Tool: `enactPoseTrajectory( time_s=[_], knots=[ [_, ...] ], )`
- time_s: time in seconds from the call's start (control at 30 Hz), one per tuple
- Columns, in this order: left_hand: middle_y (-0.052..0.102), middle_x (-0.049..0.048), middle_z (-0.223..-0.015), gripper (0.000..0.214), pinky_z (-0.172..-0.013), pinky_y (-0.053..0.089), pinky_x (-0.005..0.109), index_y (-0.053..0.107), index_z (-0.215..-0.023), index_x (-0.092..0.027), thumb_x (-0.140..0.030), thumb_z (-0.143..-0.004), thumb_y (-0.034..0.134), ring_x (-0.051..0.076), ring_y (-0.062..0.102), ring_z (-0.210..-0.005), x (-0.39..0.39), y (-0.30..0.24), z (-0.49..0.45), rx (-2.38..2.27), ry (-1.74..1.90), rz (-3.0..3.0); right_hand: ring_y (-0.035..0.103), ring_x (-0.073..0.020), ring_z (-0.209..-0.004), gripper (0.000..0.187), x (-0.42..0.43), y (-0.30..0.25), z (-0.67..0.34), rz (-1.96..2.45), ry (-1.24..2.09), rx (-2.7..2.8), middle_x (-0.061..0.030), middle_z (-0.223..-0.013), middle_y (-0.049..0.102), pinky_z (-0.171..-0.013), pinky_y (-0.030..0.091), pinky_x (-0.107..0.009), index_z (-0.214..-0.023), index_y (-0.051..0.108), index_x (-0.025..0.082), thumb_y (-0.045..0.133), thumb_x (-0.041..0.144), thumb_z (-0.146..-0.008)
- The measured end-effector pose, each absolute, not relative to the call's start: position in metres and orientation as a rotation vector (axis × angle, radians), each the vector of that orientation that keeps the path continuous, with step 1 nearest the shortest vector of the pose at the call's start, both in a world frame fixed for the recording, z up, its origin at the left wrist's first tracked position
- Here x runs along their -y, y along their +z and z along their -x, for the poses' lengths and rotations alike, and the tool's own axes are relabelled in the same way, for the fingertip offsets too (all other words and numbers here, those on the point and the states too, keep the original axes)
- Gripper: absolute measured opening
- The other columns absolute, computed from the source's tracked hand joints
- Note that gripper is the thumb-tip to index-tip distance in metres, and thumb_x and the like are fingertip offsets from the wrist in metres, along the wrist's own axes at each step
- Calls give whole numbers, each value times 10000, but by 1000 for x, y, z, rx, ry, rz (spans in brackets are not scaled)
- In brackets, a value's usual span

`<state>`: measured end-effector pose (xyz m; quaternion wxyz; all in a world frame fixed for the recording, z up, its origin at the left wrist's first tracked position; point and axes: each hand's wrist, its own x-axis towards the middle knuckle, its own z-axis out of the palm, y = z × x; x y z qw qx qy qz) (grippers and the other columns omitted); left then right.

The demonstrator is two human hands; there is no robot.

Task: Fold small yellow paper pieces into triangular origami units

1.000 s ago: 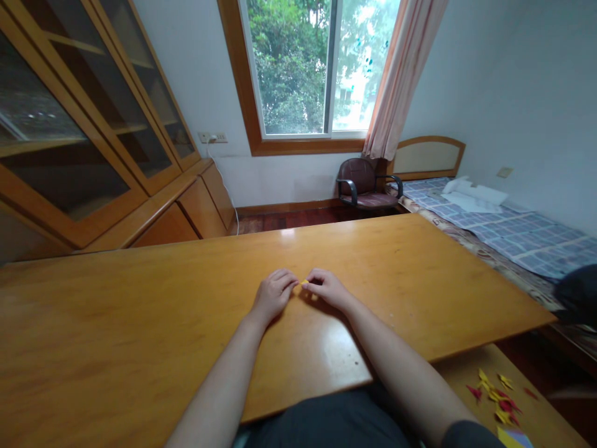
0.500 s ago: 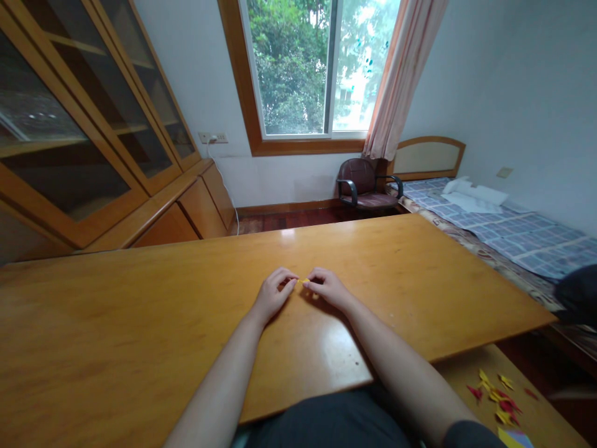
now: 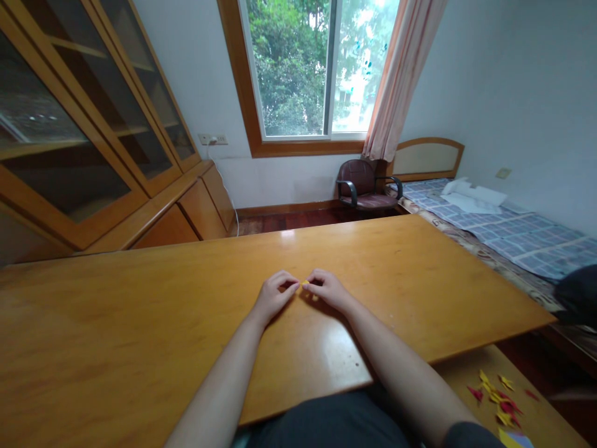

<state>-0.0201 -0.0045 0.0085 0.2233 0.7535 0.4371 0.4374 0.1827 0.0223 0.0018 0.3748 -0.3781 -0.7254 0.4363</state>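
Observation:
A small piece of yellow folded paper [image 3: 305, 282] sits between my two hands just above the table, mostly covered by fingers. My left hand [image 3: 276, 294] pinches at its left end with thumb and fingertips pressed together. Opposite it, my right hand [image 3: 329, 288] grips the paper's right side between thumb and fingers. Both forearms reach in from the near edge, and the hands cast a shadow on the wooden table [image 3: 163, 311].
On a lower surface at the right lie several yellow and red folded paper figures [image 3: 504, 401] with paper sheets [image 3: 515, 438]. A brown armchair [image 3: 359, 183] stands behind the table. A bed [image 3: 527, 239] is on the right, a glass-door cabinet [image 3: 116, 124] on the left.
My left fingertips have moved slightly right, closer to the right hand, and less of the yellow paper shows between them. The right hand stays almost still.

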Motion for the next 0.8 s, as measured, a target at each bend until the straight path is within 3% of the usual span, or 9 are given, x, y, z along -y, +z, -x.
enactPoseTrajectory(
  time_s=[0.8],
  knots=[
    [604, 17, -721, 173, -677, 445, 265, 626, -708, -181, -267, -856, 599, 153, 571, -714, 6, 11, 15, -1323, 1249, -2006, 582, -138, -711, 280, -24, 1, -180, 967, 1026, 1890, -24, -748, 620, -676, 439, -258, -771, 706, 166, 661, 434, -838]
  ],
)
